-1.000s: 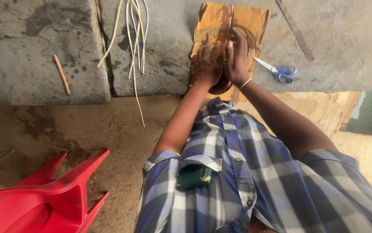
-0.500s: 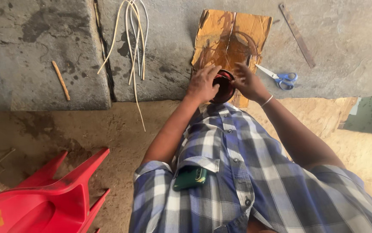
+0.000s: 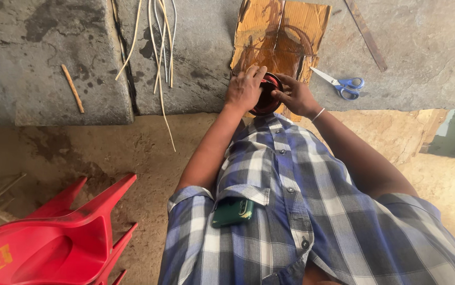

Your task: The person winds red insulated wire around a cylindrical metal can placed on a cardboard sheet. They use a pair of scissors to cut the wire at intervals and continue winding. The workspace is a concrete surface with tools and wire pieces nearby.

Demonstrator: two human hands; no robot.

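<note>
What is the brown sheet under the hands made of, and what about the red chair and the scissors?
The brown sheet looks like cardboard: flat, matte, with fold creases and dark stains. The red chair seems to be moulded plastic, smooth and slightly glossy, all one colour. The scissors look like pale metal blades with blue plastic handles. Both hands, left hand and right hand, hold a small dark red round thing.

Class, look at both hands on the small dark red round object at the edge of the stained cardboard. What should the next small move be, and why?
Probably keep the left hand cupped on the round object while the right hand works its rim with the fingertips. Both hands already grip it over the cardboard, and the scissors lie apart, untouched.
</note>
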